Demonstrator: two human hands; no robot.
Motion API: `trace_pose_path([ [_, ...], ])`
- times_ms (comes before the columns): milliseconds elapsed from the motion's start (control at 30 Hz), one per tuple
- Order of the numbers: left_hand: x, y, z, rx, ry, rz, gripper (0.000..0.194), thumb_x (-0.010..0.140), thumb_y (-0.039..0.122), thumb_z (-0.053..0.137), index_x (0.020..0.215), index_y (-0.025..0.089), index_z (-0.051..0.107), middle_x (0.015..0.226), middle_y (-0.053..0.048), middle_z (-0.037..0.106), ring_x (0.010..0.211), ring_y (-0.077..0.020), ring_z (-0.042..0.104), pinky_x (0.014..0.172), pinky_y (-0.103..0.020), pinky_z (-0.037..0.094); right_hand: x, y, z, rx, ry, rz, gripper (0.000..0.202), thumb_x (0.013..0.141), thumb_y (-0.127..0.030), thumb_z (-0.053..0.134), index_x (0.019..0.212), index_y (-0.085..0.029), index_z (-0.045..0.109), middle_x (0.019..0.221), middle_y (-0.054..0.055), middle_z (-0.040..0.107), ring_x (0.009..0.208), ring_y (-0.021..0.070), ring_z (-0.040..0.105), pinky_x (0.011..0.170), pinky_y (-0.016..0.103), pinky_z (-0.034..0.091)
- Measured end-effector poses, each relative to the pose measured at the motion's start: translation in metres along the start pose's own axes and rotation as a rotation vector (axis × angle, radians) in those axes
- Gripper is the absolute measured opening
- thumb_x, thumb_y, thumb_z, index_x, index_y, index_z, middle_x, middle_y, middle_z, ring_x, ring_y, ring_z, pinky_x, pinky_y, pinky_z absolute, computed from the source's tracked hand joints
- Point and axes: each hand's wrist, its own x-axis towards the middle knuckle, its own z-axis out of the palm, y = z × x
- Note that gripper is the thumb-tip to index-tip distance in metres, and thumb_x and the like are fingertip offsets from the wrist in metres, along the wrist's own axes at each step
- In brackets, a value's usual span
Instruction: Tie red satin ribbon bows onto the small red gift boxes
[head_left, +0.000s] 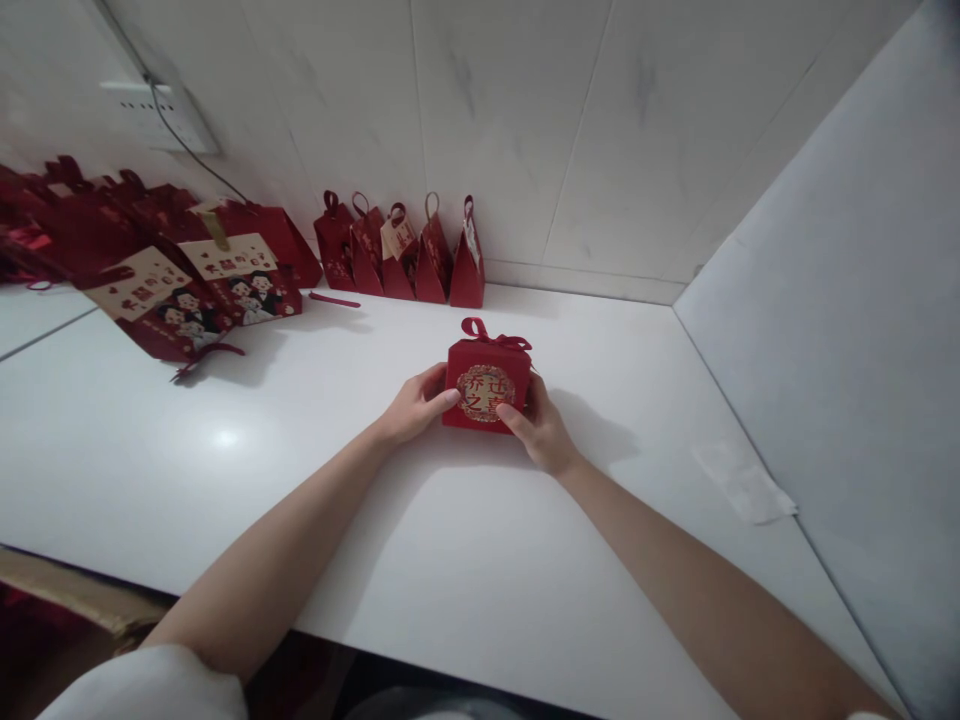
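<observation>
A small red gift box (487, 355) with a round gold emblem on its front stands between my two hands over the white tabletop. On its top is a red ribbon bow (495, 338) with one loop standing up. My left hand (417, 403) grips the box's left side, thumb on the front edge and fingers partly hidden behind. From the right, my right hand (546, 425) holds it with the thumb pressed on the emblem's lower right. Its other fingers wrap behind the box.
Several red triangular gift boxes (469, 270) with ribbon loops line the tiled wall. More red boxes (247, 280) with cartoon couples crowd the left, near loose red ribbon (334, 300). A white tissue-like piece (742, 485) lies by the right panel (847, 300). A socket (161, 115) with a cable is on the wall.
</observation>
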Motion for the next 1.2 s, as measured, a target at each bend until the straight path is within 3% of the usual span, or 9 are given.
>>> trace_pose_path([
  [167,0.0014,0.0010,-0.0017,-0.085,-0.043,0.021,0.063,0.082,0.054,0.067,0.127,0.011,0.060,0.124,-0.018,0.067,0.118,-0.0342,0.061,0.092,-0.039,0.054,0.0009,-0.0009,0.0002,-0.013,0.007,-0.010,0.069,0.077,-0.053,0.072,0.133,-0.026,0.043,0.128,0.012,0.061,0.112,0.0303,0.062,0.089,0.049,0.058],
  [1200,-0.0006,0.0091,0.0006,0.112,-0.035,0.028,0.056,0.093,0.051,0.051,0.134,0.014,0.055,0.133,-0.015,0.062,0.119,-0.0316,0.060,0.100,-0.044,0.049,-0.0001,-0.0092,0.0022,-0.020,0.005,-0.009,0.060,0.081,-0.052,0.068,0.129,-0.025,0.046,0.127,0.012,0.061,0.112,0.0290,0.063,0.094,0.048,0.056],
])
